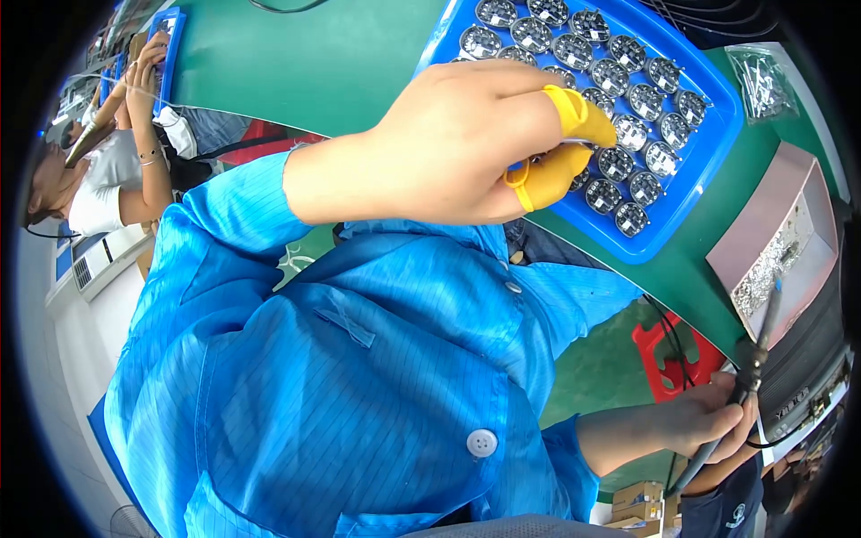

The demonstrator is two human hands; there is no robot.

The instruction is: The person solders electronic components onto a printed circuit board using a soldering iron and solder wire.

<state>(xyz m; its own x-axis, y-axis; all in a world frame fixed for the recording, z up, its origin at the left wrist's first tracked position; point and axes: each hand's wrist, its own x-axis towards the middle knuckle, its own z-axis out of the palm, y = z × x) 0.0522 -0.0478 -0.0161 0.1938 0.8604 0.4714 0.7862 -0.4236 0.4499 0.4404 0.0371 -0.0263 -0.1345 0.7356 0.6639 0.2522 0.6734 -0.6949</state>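
My left hand, with yellow finger cots on the thumb and a finger, is closed in a pinch over a blue tray. A pale edge shows between the fingertips, but what they hold is mostly hidden. Many round circuit boards with small parts lie in rows in the tray. At the lower right, my right hand is wrapped round the handle of a soldering iron. Its metal end points up over an open pinkish box that holds silvery scraps.
A clear plastic bag of small white parts lies at the far right on the green table. A red stool stands below the table's edge. On the left, another person has a hand at another blue tray.
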